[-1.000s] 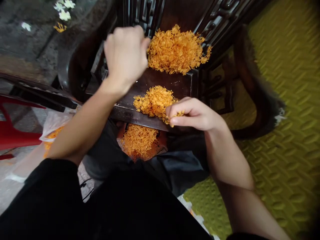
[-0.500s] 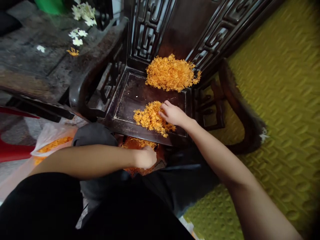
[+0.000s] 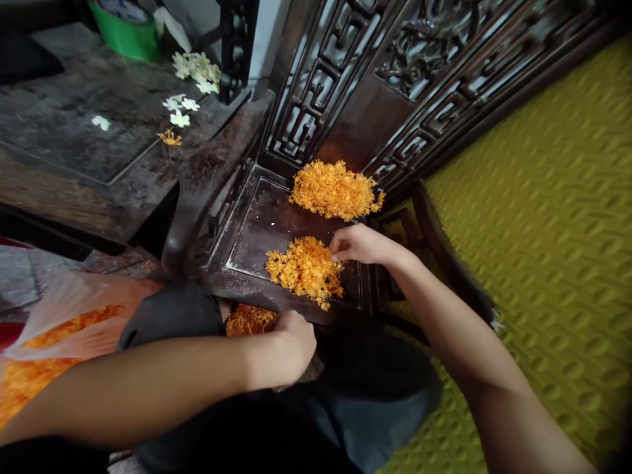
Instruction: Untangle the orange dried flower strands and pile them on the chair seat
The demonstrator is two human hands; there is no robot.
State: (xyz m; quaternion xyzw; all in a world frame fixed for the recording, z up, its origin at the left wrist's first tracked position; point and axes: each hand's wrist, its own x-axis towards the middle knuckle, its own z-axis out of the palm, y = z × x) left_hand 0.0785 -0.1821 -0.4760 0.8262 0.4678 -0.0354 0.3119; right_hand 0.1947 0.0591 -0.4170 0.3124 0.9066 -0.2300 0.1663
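Note:
A loose heap of small orange flowers (image 3: 303, 270) lies near the front of a dark wooden chair seat (image 3: 251, 250). My right hand (image 3: 358, 243) is at the heap's right edge, its thumb and fingers pinched together on the flowers there. Lower down, in front of the seat, my left hand (image 3: 293, 345) is closed with the knuckles up. Its fingertips are out of sight, so whatever it grips is hidden. Beside and beneath it shows a container of orange flowers (image 3: 249, 319), partly covered by the hand. Behind the first heap, a larger orange pile (image 3: 336, 191) rests against the chair back.
A dark table (image 3: 59, 151) at left bears white flowers (image 3: 197, 72), one orange flower (image 3: 170, 137) and a green tape roll (image 3: 126, 29). A clear plastic bag (image 3: 83, 296) with orange flowers stands at lower left. Curved armrests flank the seat; a yellow textured mat (image 3: 553, 263) is at right.
The view has shifted, so the scene sits lower. My right hand has drawn back from over the front heap to its right edge. My left hand has moved slightly nearer to me.

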